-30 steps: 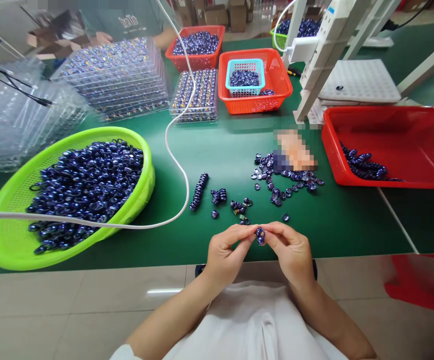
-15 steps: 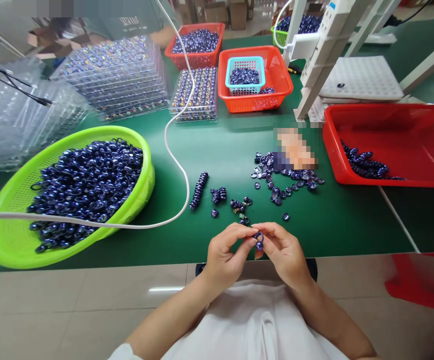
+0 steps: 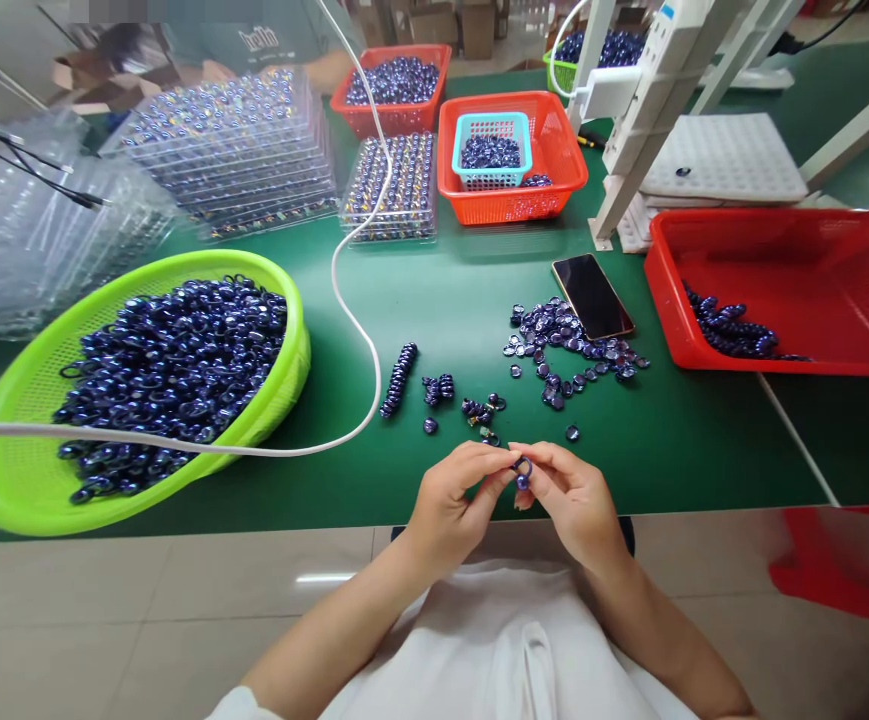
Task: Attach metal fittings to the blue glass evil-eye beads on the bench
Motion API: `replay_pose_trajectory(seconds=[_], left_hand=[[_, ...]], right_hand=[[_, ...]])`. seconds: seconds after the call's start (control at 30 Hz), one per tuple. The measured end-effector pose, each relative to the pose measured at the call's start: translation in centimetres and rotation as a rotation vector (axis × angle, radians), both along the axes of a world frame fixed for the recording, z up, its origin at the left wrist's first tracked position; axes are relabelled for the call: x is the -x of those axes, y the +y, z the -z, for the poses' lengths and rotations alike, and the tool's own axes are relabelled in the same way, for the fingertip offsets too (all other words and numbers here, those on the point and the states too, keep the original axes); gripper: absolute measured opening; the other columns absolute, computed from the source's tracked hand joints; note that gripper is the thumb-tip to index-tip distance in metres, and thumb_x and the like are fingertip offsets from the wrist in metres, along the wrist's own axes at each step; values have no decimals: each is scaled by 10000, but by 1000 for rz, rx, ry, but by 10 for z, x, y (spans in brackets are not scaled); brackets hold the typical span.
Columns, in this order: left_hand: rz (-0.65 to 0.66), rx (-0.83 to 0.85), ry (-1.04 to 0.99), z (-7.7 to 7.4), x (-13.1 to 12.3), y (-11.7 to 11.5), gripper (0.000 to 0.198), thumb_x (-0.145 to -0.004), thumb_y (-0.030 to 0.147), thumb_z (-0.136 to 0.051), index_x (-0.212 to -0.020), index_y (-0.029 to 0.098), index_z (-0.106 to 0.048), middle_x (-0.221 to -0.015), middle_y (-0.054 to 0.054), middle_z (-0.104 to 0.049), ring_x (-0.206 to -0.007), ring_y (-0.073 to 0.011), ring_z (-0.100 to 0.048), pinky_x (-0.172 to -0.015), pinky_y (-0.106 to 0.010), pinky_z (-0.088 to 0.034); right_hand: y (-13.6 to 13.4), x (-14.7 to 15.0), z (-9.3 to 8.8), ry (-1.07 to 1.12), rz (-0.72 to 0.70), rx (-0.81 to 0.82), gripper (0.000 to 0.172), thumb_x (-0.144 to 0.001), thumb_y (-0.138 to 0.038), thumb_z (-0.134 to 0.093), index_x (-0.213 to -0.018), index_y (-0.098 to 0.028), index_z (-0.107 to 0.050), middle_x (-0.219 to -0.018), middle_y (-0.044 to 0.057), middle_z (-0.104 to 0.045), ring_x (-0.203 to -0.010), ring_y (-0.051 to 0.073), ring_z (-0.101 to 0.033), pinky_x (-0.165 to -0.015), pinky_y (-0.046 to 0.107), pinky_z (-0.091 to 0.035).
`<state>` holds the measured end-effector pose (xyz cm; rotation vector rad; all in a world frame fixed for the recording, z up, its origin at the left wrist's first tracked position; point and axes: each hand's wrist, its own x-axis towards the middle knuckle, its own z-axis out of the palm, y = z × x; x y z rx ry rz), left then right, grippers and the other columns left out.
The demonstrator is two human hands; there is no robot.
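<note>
My left hand and my right hand meet above the near edge of the green table. Both pinch one small dark blue ring between their fingertips. Just beyond my hands lie a few loose blue rings, a short stack of rings and a scattered pile of flat blue stones. A dark phone lies beside that pile.
A lime green basket full of blue rings sits at the left, with a white cable curving past it. A red bin at right holds some rings. Orange baskets and clear trays stand behind; another person's arm shows at the back.
My fingers have shifted slightly on the ring, turning it between both hands. The hands stay in the same place above the table edge.
</note>
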<state>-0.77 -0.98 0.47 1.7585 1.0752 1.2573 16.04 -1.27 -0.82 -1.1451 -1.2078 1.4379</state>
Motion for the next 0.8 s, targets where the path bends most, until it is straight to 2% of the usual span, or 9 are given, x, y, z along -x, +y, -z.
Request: replay_pose_trajectory(seconds=[0.1, 0.23, 0.3, 0.37, 0.47, 0.53, 0.67, 0.8], left_hand=[[-31, 2, 91, -6, 2, -1, 258, -876, 115, -672, -1124, 179, -702, -1019, -105, -734, -906, -179, -696, -783, -282, -570], [-56, -7, 129, -9, -2, -3, 228, -823, 176, -747, -1047, 155, -704, -887, -77, -739, -810, -176, -681, -739, -277, -552], [-72, 83, 86, -8, -5, -3, 127, -848, 160, -702, -974, 157, -720, -837, -62, -741, -773, -167, -679, -727, -270, -539], [-89, 300, -38, -7, -6, -2, 77, -865, 180, -678, -918, 156, -729, -824, -57, -744, -742, -159, -683, -706, -260, -535], [-18, 704, -341, -4, -4, 3, 103, -858, 249, -704, -881, 153, -731, -741, -35, -732, -682, -141, -679, -678, -244, -535], [73, 877, -518, -2, -2, 6, 125, -833, 264, -737, -864, 143, -732, -704, -24, -718, -640, -123, -660, -663, -234, -528], [154, 1022, -654, 2, 1, 7, 154, -785, 256, -790, -831, 121, -730, -726, -30, -709, -618, -100, -638, -644, -220, -513], [158, 1002, -604, 1, 1, 4, 193, -800, 272, -784, -917, 129, -729, -765, -37, -691, -665, -109, -643, -682, -240, -535]], right_hand=[[3, -6, -2, -214, 31, -148, 150, -930, -246, -613, -1043, -233, -710, -878, 11, -725, -665, 116, -702, -618, 224, -591], [7, -9, -5, -501, 43, -498, 185, -908, -129, -595, -1052, -208, -679, -936, 43, -732, -748, 138, -706, -674, 239, -585], [7, -9, -5, -588, 48, -645, 221, -896, -92, -588, -1076, -201, -654, -941, 57, -723, -762, 147, -697, -686, 255, -582], [6, -8, -4, -652, 72, -731, 253, -883, -71, -596, -1098, -199, -631, -929, 64, -708, -754, 154, -683, -687, 275, -578], [5, -7, -3, -662, 101, -769, 284, -879, -82, -620, -1135, -203, -601, -907, 62, -681, -719, 152, -654, -666, 287, -571], [4, -8, -3, -625, 86, -758, 289, -893, -109, -625, -1164, -205, -585, -904, 59, -668, -712, 148, -642, -665, 286, -570], [4, -12, -2, -591, -36, -751, 250, -940, -147, -584, -1187, -186, -574, -937, 82, -678, -785, 168, -655, -691, 290, -568], [6, -17, 0, -646, -83, -801, 198, -958, -143, -549, -1153, -172, -573, -917, 93, -693, -805, 189, -666, -696, 303, -559]])
